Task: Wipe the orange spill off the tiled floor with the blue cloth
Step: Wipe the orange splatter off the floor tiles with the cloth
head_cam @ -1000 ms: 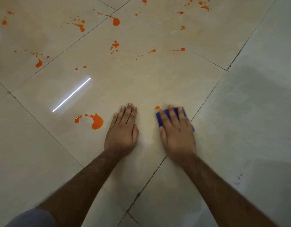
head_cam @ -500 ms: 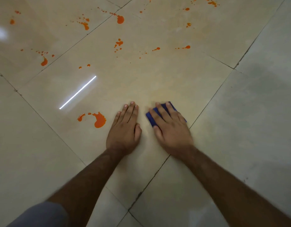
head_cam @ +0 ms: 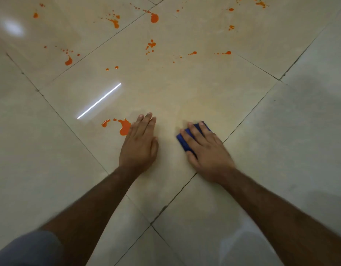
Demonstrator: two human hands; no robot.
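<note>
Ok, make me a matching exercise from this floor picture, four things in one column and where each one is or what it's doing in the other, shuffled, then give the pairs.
Column one
1. folded blue cloth
2. left hand
3. large orange puddle
4. bright white streak of reflected light

Column two
A. flat and empty on the tile, fingers together
B. on the glossy tile beyond the puddle
C. pinned under the right hand
D. right beside the left hand's outer edge

Pairs: 1-C, 2-A, 3-D, 4-B
</note>
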